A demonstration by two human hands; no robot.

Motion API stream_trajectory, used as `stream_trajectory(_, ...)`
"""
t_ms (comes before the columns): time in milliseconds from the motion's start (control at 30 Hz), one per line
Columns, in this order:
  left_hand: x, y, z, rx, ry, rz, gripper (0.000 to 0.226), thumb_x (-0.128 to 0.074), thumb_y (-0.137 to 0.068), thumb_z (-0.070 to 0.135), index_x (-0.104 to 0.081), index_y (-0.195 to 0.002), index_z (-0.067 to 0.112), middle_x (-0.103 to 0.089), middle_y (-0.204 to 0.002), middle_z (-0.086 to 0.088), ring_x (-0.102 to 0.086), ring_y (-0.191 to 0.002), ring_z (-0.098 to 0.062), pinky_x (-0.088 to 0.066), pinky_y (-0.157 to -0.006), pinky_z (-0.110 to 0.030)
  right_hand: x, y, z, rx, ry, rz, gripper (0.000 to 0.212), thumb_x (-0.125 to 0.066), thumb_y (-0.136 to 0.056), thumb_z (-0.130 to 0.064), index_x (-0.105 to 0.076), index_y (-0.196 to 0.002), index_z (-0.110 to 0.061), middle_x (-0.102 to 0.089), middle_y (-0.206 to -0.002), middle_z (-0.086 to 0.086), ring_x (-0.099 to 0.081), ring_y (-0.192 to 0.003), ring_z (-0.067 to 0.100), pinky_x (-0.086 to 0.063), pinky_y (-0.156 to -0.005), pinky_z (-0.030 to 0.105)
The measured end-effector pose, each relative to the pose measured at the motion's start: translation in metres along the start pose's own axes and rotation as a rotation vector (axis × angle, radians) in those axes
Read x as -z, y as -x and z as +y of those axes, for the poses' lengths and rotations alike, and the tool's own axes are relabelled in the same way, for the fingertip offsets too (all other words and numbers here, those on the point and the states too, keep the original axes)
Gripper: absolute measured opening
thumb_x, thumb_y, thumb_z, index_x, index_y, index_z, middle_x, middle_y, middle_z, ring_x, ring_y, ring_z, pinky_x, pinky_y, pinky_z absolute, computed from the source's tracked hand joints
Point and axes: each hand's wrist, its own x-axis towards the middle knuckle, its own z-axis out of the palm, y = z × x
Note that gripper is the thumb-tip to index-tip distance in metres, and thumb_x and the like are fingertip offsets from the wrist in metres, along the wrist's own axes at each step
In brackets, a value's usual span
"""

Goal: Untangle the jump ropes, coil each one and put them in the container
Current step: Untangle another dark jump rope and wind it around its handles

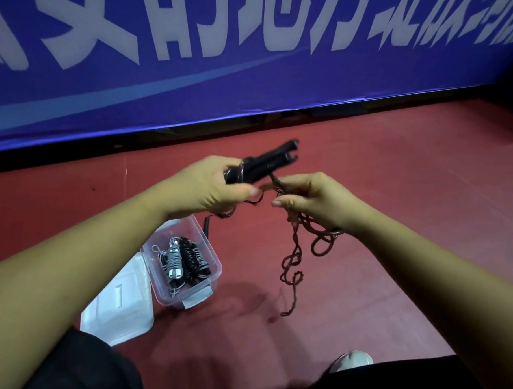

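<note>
One huge blue banner (254, 76) runs along the back, with red floor (396, 200) below it. A white lid (121, 303) lies on the floor right against the clear container (186, 298), which has coiled ropes (184, 261) in it, grey and black. The left hand (211, 189) grips a pair of black handles (265, 165) and the right hand (314, 199) pinches the dark rope (293, 260) just beside them. The hands are close but not touching. The loose rope dangles in kinks toward the floor, right of the container.

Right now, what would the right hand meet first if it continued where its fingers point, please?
The right hand, pinching dark brown rope, would probably meet the left hand gripping the black plastic handles; depth unclear.
</note>
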Motion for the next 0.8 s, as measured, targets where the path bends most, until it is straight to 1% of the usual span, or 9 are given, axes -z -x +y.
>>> stream_trajectory(67, -0.002, -0.006, -0.002, 0.010, 0.265, 0.083, 0.025, -0.066, -0.088, 0.007, -0.060, -0.103, 0.025, -0.038, -0.051, 0.006, -0.029, -0.043, -0.012, -0.022, -0.046, -0.024, -0.004, 0.000, -0.001, -0.038, 0.044, -0.027, 0.030, -0.066, -0.095, -0.019, -0.067, -0.124, -0.026, -0.061, -0.067, 0.018, -0.065, -0.058, 0.018, -0.051, -0.064, 0.028)
stream_trajectory(133, 0.002, -0.012, -0.007, 0.023, 0.368, 0.147, 0.039, -0.060, -0.093, 0.000, -0.055, -0.126, 0.019, -0.031, -0.054, 0.003, -0.023, -0.046, -0.010, -0.016, -0.049, -0.027, -0.006, 0.001, 0.001, -0.078, 0.097, -0.036, 0.020, -0.065, -0.096, -0.018, -0.069, -0.115, -0.019, -0.059, -0.062, 0.007, -0.064, -0.057, 0.016, -0.049, -0.063, 0.028)
stream_trajectory(200, 0.010, -0.015, -0.015, 0.063, 0.329, 0.201, 0.029, -0.059, -0.093, 0.000, -0.059, -0.120, 0.010, -0.029, -0.056, 0.002, -0.022, -0.047, -0.010, -0.016, -0.050, -0.027, -0.005, 0.001, 0.001, -0.104, 0.115, -0.027, 0.010, -0.065, -0.096, -0.023, -0.070, -0.098, -0.014, -0.061, -0.060, 0.002, -0.060, -0.057, 0.015, -0.045, -0.063, 0.029)
stream_trajectory(300, 0.021, -0.019, -0.029, 0.132, 0.182, 0.275, 0.008, -0.064, -0.091, 0.003, -0.056, -0.091, 0.003, -0.036, -0.051, 0.004, -0.029, -0.044, -0.013, -0.021, -0.048, -0.025, -0.001, 0.003, -0.006, -0.142, 0.089, -0.064, 0.020, -0.064, -0.097, -0.026, -0.065, -0.086, -0.009, -0.062, -0.060, 0.003, -0.058, -0.058, 0.016, -0.045, -0.060, 0.027)
stream_trajectory(367, 0.029, -0.022, -0.037, 0.166, 0.042, 0.366, 0.021, -0.066, -0.090, 0.004, -0.050, -0.078, 0.011, -0.041, -0.051, 0.001, -0.035, -0.044, -0.014, -0.027, -0.047, -0.025, -0.003, 0.005, -0.010, -0.151, 0.068, -0.121, 0.024, -0.063, -0.098, -0.021, -0.063, -0.090, 0.001, -0.062, -0.062, 0.005, -0.060, -0.058, 0.016, -0.049, -0.062, 0.024)
stream_trajectory(467, 0.041, -0.022, -0.044, 0.206, -0.080, 0.323, 0.023, -0.070, -0.089, 0.010, -0.050, -0.079, 0.012, -0.045, -0.056, -0.004, -0.039, -0.048, -0.016, -0.032, -0.046, -0.025, -0.003, 0.007, -0.013, -0.170, 0.050, -0.098, 0.024, -0.058, -0.100, -0.018, -0.062, -0.093, 0.003, -0.054, -0.063, 0.001, -0.054, -0.056, 0.016, -0.048, -0.057, 0.030)
stream_trajectory(533, 0.045, -0.023, -0.050, 0.218, -0.287, 0.291, 0.021, -0.073, -0.087, 0.018, -0.054, -0.084, 0.010, -0.048, -0.061, -0.004, -0.041, -0.051, -0.018, -0.034, -0.049, -0.026, 0.001, 0.009, -0.018, -0.183, -0.007, -0.079, 0.023, -0.055, -0.102, -0.017, -0.063, -0.097, 0.003, -0.049, -0.062, -0.001, -0.046, -0.055, 0.015, -0.042, -0.055, 0.030)
stream_trajectory(600, 0.044, -0.026, -0.052, 0.224, -0.472, 0.331, 0.019, -0.072, -0.085, 0.021, -0.056, -0.086, 0.010, -0.051, -0.063, -0.004, -0.045, -0.051, -0.020, -0.037, -0.050, -0.028, 0.002, 0.011, -0.025, -0.179, -0.068, -0.091, 0.023, -0.055, -0.102, -0.015, -0.062, -0.100, 0.008, -0.045, -0.060, -0.002, -0.041, -0.054, 0.016, -0.039, -0.053, 0.028)
stream_trajectory(800, 0.028, -0.032, -0.052, 0.290, -0.696, 0.393, 0.016, -0.070, -0.080, 0.019, -0.058, -0.087, 0.013, -0.054, -0.068, -0.002, -0.049, -0.062, -0.020, -0.033, -0.051, -0.027, -0.004, 0.013, -0.043, -0.177, -0.231, -0.084, 0.021, -0.059, -0.098, -0.006, -0.063, -0.097, 0.014, -0.035, -0.057, 0.002, -0.030, -0.051, 0.016, -0.029, -0.049, 0.027)
